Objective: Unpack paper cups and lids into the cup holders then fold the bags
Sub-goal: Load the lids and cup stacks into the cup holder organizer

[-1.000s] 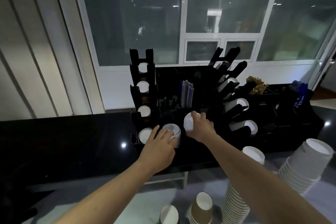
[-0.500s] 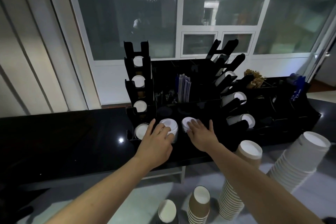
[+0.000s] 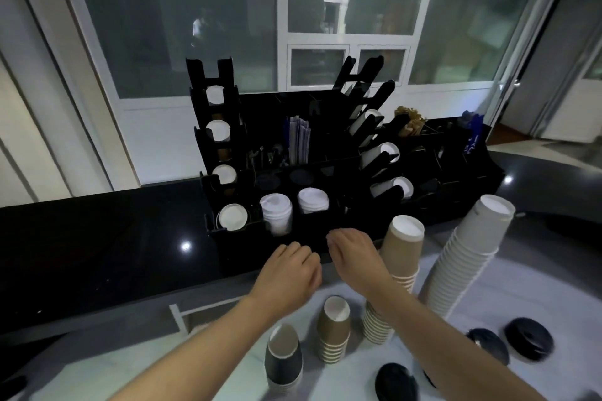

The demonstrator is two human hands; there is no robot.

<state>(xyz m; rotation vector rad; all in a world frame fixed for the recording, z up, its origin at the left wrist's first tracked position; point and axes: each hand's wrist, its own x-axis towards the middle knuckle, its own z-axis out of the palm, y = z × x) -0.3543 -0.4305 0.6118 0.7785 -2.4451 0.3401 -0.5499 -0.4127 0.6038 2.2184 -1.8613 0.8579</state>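
While both of my hands hung empty just in front of the black cup holder (image 3: 325,172), the loading step stood between two loads. My left hand (image 3: 286,273) showed a loose grip, fingers lightly curled on nothing; my right hand (image 3: 355,257) was likewise slack and empty, its fingertips (image 3: 332,234) near the holder's front wall, whether touching I could not tell. Two stacks of white lids (image 3: 276,207) and (image 3: 312,199) sat side by side in the holder's front wells, and white-rimmed cups lay in the tilted racks at left (image 3: 232,217) and at right (image 3: 395,187).

On the pale counter (image 3: 146,378) the unloaded stock stood close by: a tall brown cup stack (image 3: 402,257) just beside my right wrist, a taller white cup stack (image 3: 469,267) further right, a short brown stack (image 3: 335,329), a dark-sleeved stack (image 3: 283,355), and black lids (image 3: 527,338) lying loose at lower right. No bag was visible.

As I judged it, the task was partly done. The next move called for closing one grip round a manageable portion of a counter stack, steadying the remainder with the other hand so that it would not topple, and matching the cup width to a free rack.
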